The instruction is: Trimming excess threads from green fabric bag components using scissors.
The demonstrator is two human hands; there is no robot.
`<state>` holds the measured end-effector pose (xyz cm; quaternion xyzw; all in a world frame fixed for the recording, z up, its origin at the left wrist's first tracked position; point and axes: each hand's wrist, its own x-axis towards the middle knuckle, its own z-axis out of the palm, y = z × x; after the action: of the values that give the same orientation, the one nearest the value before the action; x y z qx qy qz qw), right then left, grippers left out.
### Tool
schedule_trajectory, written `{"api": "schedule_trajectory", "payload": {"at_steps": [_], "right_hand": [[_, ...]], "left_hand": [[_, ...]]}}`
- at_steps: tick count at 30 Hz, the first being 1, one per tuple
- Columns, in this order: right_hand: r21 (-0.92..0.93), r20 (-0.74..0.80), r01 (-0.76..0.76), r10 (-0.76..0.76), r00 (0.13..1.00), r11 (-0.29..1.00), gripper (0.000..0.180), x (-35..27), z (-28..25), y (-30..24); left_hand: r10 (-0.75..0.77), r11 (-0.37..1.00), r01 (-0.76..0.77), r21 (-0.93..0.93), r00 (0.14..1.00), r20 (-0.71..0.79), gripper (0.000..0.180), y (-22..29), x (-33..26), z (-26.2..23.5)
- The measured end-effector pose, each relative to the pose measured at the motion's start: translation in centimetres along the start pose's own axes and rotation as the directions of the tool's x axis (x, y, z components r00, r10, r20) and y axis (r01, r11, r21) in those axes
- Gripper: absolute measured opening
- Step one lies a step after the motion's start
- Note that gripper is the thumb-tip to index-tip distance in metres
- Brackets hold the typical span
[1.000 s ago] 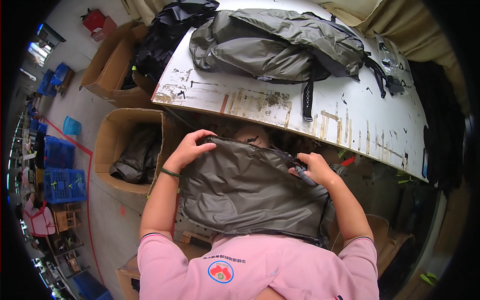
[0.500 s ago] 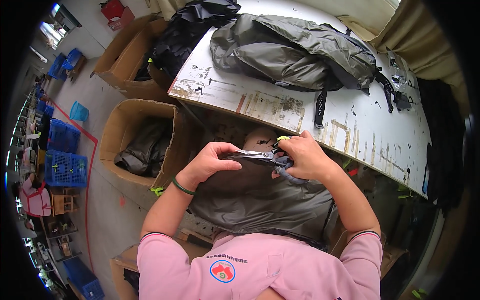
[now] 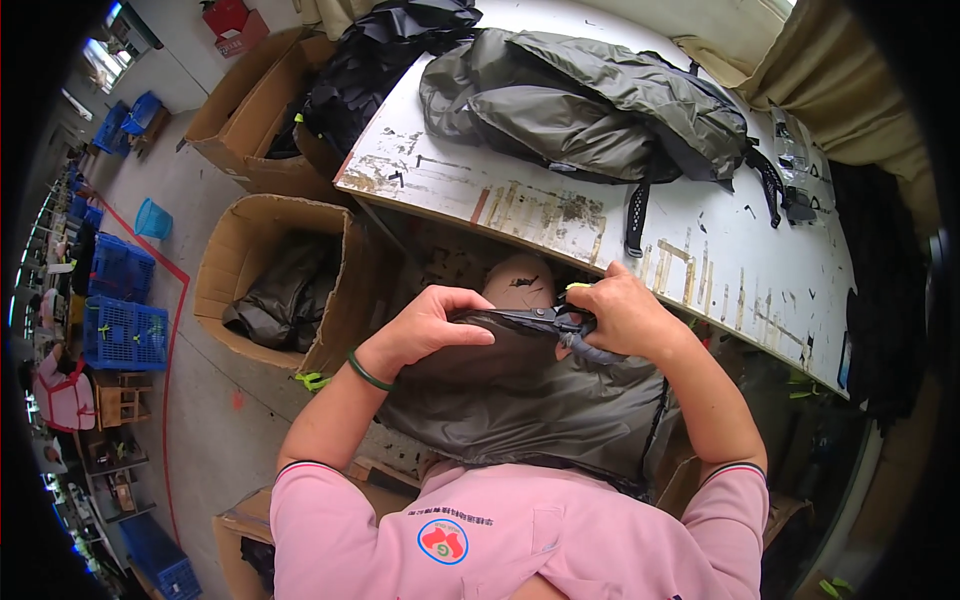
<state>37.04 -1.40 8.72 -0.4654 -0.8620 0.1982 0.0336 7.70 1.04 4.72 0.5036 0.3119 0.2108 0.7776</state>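
A dark olive-grey, shiny fabric piece point(image 3: 520, 400) lies across my lap, its upper edge raised between my hands. My left hand point(image 3: 425, 330), with a dark green bangle at the wrist, is closed with thumb and fingers on that edge. In my right hand point(image 3: 622, 315) is a pair of scissors point(image 3: 540, 314) with cloth-wrapped handles. The blades point left along the fabric edge, their tips close to my left fingers. A bit of yellow-green shows beside my right fingers; what it belongs to is hidden.
Ahead stands a worn white table point(image 3: 560, 215) bearing a grey-olive fabric bag point(image 3: 590, 105) with black straps. Left of it are a cardboard box point(image 3: 225, 300) holding dark fabric, another box point(image 3: 215, 150), and black material point(image 3: 385, 70). Blue crates point(image 3: 125, 335) stand farther left.
My right hand and the scissors have shifted slightly right. The blades, bright and a little apart before, now look dark and closer together. My left hand stays near the same spot.
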Motion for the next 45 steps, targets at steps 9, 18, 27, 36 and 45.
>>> {"api": "schedule_trajectory", "payload": {"at_steps": [9,18,27,36,45], "right_hand": [[0.052,-0.063,0.060,-0.057,0.996,0.997,0.051,-0.2,-0.6,-0.5],[0.061,-0.056,-0.005,0.009,0.998,0.998,0.051,-0.6,-0.5,0.0],[0.629,-0.094,0.117,-0.074,0.993,0.769,0.037,4.0,0.5,-3.6],[0.464,-0.624,0.351,0.020,0.781,0.813,0.019,3.8,-17.2,-8.8],[-0.461,-0.882,0.043,-0.463,0.084,0.886,0.025,-2.8,-26.2,-10.2]], "left_hand": [[0.037,0.997,-0.037,0.069,0.999,0.001,0.025,0.1,0.3,0.3],[0.048,0.994,-0.047,0.100,0.999,-0.008,0.026,0.1,0.1,0.3],[0.417,0.907,-0.384,0.173,0.878,-0.234,0.031,0.9,-0.1,2.8],[-0.313,0.522,-0.074,0.849,0.910,0.272,0.044,-3.5,-5.6,9.7],[0.554,0.813,-0.521,0.258,0.558,-0.618,0.039,3.8,-4.1,5.5]]}}
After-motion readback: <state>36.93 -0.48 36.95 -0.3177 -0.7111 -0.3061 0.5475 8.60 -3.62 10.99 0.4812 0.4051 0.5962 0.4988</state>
